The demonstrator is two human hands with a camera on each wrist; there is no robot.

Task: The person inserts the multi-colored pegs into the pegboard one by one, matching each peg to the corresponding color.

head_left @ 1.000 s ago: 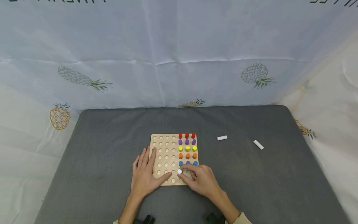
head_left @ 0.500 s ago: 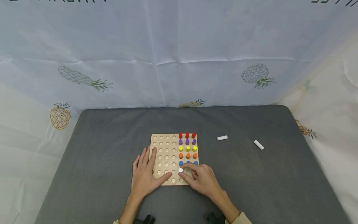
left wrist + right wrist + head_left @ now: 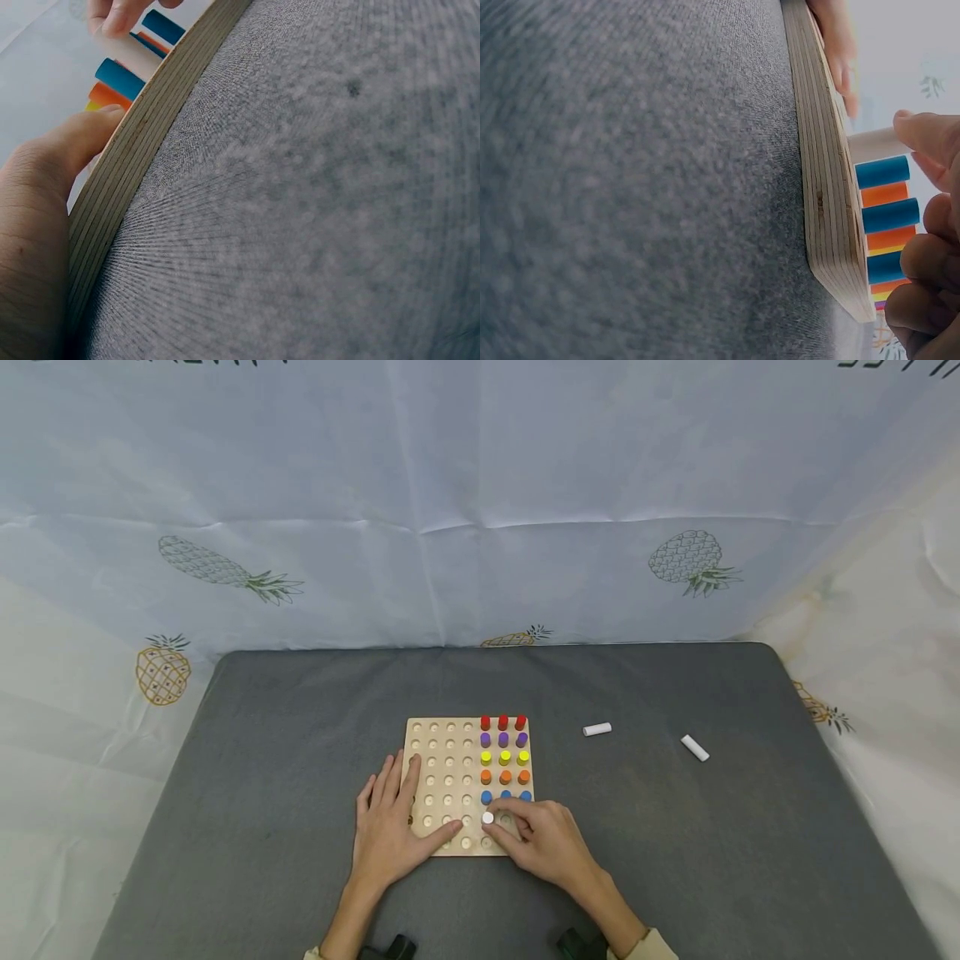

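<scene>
A square wooden pegboard (image 3: 438,789) with rows of round holes lies on the grey cloth. Its right side bears red, purple, yellow, orange and blue pegs (image 3: 506,777), three of each colour. Between thumb and index finger my right hand (image 3: 543,843) pinches a white peg (image 3: 487,817), just below the leftmost blue peg. In the right wrist view that white peg (image 3: 874,144) stands upright with its lower end at the board's surface. My left hand (image 3: 390,822) rests with spread fingers on the board's left side, its thumb lying across the lower holes.
Two more white pegs lie on the cloth to the right: a nearer one (image 3: 597,729) and a farther one (image 3: 694,748). A pale curtain (image 3: 450,585) printed with pineapples hangs behind the table's back edge.
The white peg in my right hand has shifted very slightly, staying by the hole under the leftmost blue peg. My left hand holds its place on the board.
</scene>
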